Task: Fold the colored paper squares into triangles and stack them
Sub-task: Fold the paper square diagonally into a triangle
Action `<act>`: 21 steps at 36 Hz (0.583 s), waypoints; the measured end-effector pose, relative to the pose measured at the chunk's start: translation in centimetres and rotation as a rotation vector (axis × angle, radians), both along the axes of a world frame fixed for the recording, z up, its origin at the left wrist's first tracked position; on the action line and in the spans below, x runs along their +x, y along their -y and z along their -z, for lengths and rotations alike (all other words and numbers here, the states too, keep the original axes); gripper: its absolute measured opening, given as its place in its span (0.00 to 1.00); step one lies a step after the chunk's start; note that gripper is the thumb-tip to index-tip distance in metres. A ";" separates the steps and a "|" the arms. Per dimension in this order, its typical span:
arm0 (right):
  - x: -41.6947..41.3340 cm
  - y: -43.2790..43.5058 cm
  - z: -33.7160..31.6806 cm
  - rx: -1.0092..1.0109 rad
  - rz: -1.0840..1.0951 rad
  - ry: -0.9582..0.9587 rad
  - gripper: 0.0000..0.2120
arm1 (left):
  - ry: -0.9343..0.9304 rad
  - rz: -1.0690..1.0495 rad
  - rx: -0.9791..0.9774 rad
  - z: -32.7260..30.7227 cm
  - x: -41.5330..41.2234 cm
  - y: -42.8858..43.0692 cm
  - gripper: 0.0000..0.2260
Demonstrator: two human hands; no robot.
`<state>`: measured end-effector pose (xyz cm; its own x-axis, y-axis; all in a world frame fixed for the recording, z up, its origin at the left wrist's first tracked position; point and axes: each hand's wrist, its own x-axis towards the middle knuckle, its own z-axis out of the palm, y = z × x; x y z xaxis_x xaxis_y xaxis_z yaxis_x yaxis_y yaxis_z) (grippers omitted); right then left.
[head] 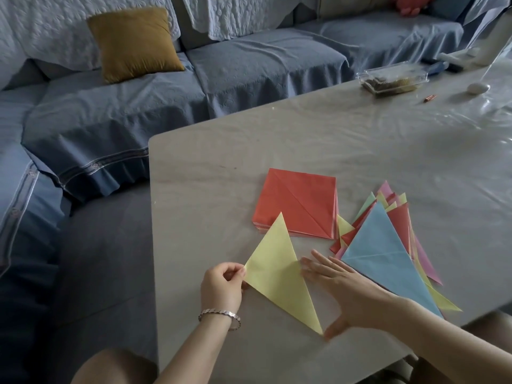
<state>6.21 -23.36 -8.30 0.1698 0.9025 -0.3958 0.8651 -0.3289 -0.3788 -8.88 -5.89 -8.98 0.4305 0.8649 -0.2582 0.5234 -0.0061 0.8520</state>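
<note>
- Head view: a yellow triangle (279,275) of thin, smooth paper lies flat on the near part of the table (221,176), with one sharp tip pointing away and another pointing toward the person.
- The left hand (221,286) pinches the triangle's left corner between thumb and curled fingers. A silvery bracelet (219,314) of small links circles that wrist.
- The right hand (349,289) is spread flat with straight fingers. Its fingertips (306,266) touch the triangle's right edge, and its thumb lies near the lower tip. It grips nothing and is slightly blurred.
- Just beyond the yellow triangle sits a stack of squares (297,203) with a red sheet on top. That sheet shows a diagonal crease, and the layered edges show along the near side.
- To the right of that stack, touching it, is a fanned pile of folded triangles (385,253). A pale blue one lies on top, with red, pink, yellow and green points sticking out around it.
- The table is pale grey with a rounded corner and is covered in wrinkled, glossy clear film.
- At its far end stand a clear plastic box (393,79) with dark contents and a white oval object (478,87).
- Behind is a sofa (249,65) in blue quilted fabric, with a mustard cushion (135,44) leaning on its back.
</note>
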 end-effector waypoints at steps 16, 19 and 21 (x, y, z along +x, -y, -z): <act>3.1 2.9 -3.1 0.585 1.008 -0.192 0.21 | 0.151 0.199 0.143 -3.6 5.8 1.3 0.06; 3.6 4.1 -3.1 0.292 1.083 0.023 0.19 | 0.032 0.134 0.135 -2.7 6.6 -0.1 0.07; 3.4 3.8 -3.2 0.192 1.069 0.113 0.22 | -0.044 0.123 0.141 -2.2 7.3 -1.0 0.12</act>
<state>9.63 -27.14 -5.15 0.9296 0.3118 -0.1967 0.2004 -0.8751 -0.4404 -1.58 -4.92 -6.81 0.5265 0.8351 -0.1594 0.5478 -0.1899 0.8147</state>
